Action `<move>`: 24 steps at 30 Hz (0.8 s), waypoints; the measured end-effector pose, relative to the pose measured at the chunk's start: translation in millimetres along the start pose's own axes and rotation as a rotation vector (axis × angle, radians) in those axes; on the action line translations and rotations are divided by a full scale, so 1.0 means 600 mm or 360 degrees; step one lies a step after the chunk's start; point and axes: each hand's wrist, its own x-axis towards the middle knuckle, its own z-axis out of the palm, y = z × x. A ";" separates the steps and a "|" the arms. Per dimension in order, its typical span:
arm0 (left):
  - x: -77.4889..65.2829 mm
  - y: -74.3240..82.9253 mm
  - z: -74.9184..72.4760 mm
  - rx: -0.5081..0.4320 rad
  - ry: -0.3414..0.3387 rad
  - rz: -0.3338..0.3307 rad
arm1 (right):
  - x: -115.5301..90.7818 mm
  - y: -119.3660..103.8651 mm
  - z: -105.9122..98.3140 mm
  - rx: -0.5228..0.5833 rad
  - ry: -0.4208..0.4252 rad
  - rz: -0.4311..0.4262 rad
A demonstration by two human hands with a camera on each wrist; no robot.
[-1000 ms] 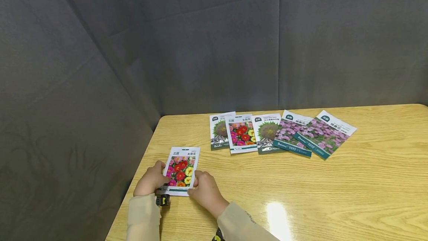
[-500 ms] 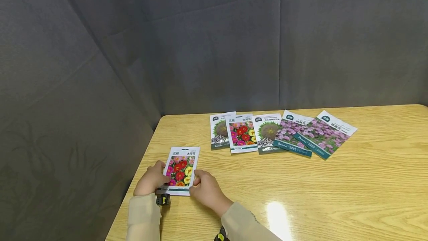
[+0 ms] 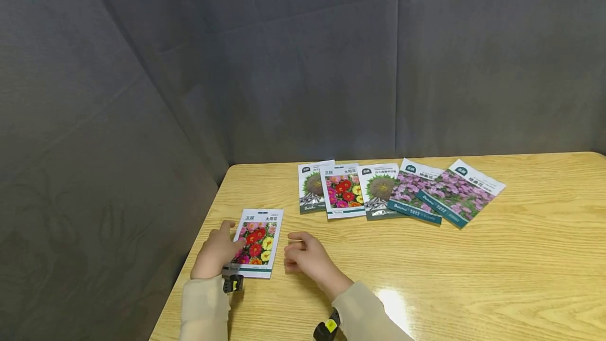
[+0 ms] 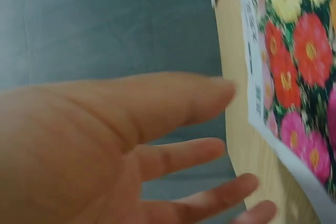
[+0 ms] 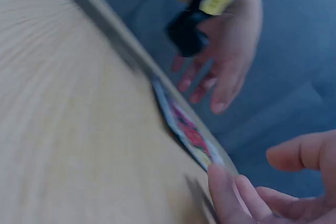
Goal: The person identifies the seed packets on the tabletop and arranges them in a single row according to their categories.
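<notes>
A seed packet (image 3: 258, 241) with red, yellow and pink flowers lies face up near the table's left edge. My left hand (image 3: 218, 249) is over its left side in the head view. In the left wrist view the fingers (image 4: 184, 98) are spread and straight, apart from the packet (image 4: 299, 66). My right hand (image 3: 310, 259) is just right of the packet, its fingers loosely bent around nothing. The right wrist view shows the right hand (image 5: 283, 187) with thumb and fingers parted and the packet (image 5: 189, 129) beyond them.
Along the back of the table (image 3: 450, 278) lies a row of packets: a sunflower one (image 3: 312, 188), a red-flower one (image 3: 343, 191), another sunflower one (image 3: 379, 191) and two overlapping purple-flower ones (image 3: 416, 191). A grey curtain (image 3: 303, 67) hangs behind and at the left.
My right hand has let go of the packet's right edge and moved to the right. My left hand's fingers have loosened and lifted from its left edge. The packet has stayed put.
</notes>
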 end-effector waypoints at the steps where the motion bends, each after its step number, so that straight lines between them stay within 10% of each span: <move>1: -0.001 0.004 0.001 -0.0007 0.0048 0.0027 | -0.001 -0.004 -0.008 0.0051 0.0042 0.0012; 13: -0.005 0.051 0.036 -0.0128 0.0507 0.0422 | -0.018 -0.046 -0.118 0.0628 0.0450 0.0236; 24: 0.009 0.123 0.062 -0.0629 0.0471 0.0643 | -0.020 -0.059 -0.153 0.0845 0.0573 0.0276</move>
